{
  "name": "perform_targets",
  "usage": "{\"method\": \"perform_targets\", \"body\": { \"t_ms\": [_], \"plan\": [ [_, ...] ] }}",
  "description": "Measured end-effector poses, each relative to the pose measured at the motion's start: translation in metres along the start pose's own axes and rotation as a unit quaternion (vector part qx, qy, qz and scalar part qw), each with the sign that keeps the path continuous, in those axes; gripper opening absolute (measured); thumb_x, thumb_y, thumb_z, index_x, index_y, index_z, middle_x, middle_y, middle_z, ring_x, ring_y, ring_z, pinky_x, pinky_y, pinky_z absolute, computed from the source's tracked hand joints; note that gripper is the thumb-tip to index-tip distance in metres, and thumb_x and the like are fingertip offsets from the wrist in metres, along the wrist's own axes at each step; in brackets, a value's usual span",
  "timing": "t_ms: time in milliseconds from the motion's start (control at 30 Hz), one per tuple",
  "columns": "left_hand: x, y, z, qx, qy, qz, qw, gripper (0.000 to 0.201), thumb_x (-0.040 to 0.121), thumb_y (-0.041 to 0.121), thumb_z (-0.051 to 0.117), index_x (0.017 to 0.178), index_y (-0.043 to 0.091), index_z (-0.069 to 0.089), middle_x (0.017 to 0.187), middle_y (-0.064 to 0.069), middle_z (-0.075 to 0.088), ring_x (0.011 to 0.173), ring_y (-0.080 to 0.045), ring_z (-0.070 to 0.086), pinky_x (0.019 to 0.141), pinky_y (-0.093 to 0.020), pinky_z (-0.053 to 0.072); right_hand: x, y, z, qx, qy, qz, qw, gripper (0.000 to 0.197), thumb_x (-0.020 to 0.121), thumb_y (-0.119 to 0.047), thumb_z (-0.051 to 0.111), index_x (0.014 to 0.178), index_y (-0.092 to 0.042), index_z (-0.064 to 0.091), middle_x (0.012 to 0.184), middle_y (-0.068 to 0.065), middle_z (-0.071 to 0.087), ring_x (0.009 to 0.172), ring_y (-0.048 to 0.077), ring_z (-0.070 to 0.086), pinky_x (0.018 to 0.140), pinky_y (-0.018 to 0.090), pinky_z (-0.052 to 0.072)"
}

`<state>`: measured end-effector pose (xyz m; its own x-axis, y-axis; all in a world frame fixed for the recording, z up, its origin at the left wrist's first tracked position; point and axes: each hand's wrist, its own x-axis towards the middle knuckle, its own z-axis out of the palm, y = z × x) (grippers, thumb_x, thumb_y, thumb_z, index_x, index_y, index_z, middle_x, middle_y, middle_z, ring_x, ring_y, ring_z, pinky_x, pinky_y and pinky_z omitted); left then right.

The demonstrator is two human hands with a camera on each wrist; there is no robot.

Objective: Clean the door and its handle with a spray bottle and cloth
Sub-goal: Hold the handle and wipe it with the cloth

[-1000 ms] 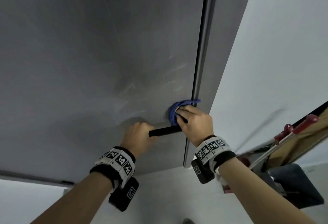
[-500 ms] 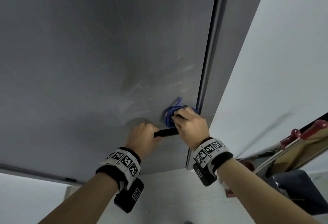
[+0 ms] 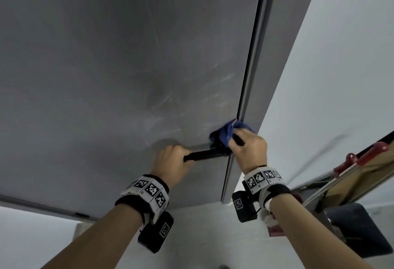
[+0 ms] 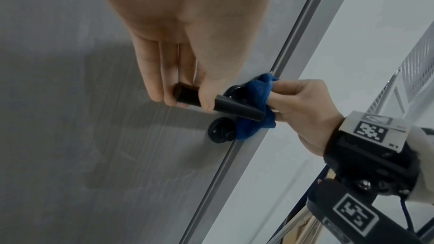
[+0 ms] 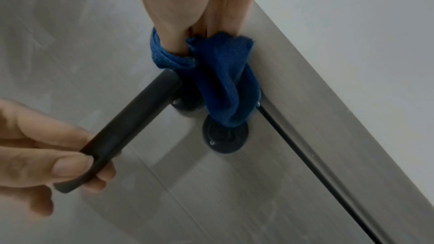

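Your left hand [image 3: 170, 162] grips the handle's [image 3: 204, 155] free end; its axis runs right to the cloth [image 3: 229, 133] (pinched in your right hand [image 3: 249, 151]).

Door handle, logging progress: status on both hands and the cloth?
Left hand grips the free end of the black handle. Right hand holds the blue cloth at the handle's base. Nothing in the way.

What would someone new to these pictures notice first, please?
Probably the blue cloth, the one strong colour, bunched in the right hand at the base of the black door handle near the grey door's edge. Next, the left hand gripping the handle's free end.
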<state>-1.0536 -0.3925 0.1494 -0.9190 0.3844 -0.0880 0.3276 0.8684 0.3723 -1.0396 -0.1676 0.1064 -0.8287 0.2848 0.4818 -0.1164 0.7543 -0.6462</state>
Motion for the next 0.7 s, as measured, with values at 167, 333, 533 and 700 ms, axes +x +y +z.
{"method": "perform_targets", "body": {
  "t_ms": [167, 333, 533, 700],
  "plan": [
    [-0.001, 0.001, 0.003, -0.01, 0.012, -0.006, 1.0, 0.017, 0.089, 0.028, 0.067, 0.103, 0.023, 0.075, 0.094, -0.004, 0.068, 0.089, -0.03, 0.064, 0.075, -0.037, 0.049, 0.001, 0.001, 0.001, 0.0, -0.015, 0.048, 0.999, 0.02, 0.08, -0.033, 0.062, 0.076, -0.018, 0.074, 0.061, 0.007, 0.065, 0.055, 0.027, 0.057, 0.056, 0.025, 0.031],
    [-0.005, 0.008, 0.003, -0.007, 0.023, -0.012, 1.0, 0.015, 0.09, 0.025, 0.064, 0.099, 0.019, 0.075, 0.091, -0.005, 0.068, 0.088, -0.03, 0.064, 0.073, -0.037, 0.048, -0.017, 0.006, -0.009, 0.115, 0.026, 0.124, 0.985, 0.011, 0.078, -0.024, 0.065, 0.071, -0.017, 0.071, 0.051, -0.003, 0.054, 0.05, 0.012, 0.042, 0.054, 0.029, 0.042],
    [-0.008, 0.014, 0.006, -0.004, 0.019, -0.042, 0.999, 0.018, 0.089, 0.02, 0.062, 0.102, 0.019, 0.073, 0.1, -0.007, 0.069, 0.094, -0.033, 0.064, 0.079, -0.041, 0.052, -0.029, 0.021, -0.037, 0.226, 0.019, 0.164, 0.96, 0.022, 0.077, -0.006, 0.069, 0.066, -0.024, 0.066, 0.053, -0.008, 0.056, 0.054, 0.005, 0.042, 0.058, 0.022, 0.042],
    [-0.009, 0.018, 0.006, 0.008, 0.003, -0.073, 0.997, 0.022, 0.085, 0.018, 0.062, 0.106, 0.022, 0.07, 0.102, -0.01, 0.07, 0.098, -0.036, 0.066, 0.081, -0.041, 0.055, -0.033, 0.026, -0.049, 0.259, -0.001, 0.172, 0.95, 0.019, 0.072, -0.013, 0.061, 0.058, -0.024, 0.058, 0.051, -0.006, 0.044, 0.055, 0.013, 0.033, 0.054, 0.025, 0.032]
  ]
}}
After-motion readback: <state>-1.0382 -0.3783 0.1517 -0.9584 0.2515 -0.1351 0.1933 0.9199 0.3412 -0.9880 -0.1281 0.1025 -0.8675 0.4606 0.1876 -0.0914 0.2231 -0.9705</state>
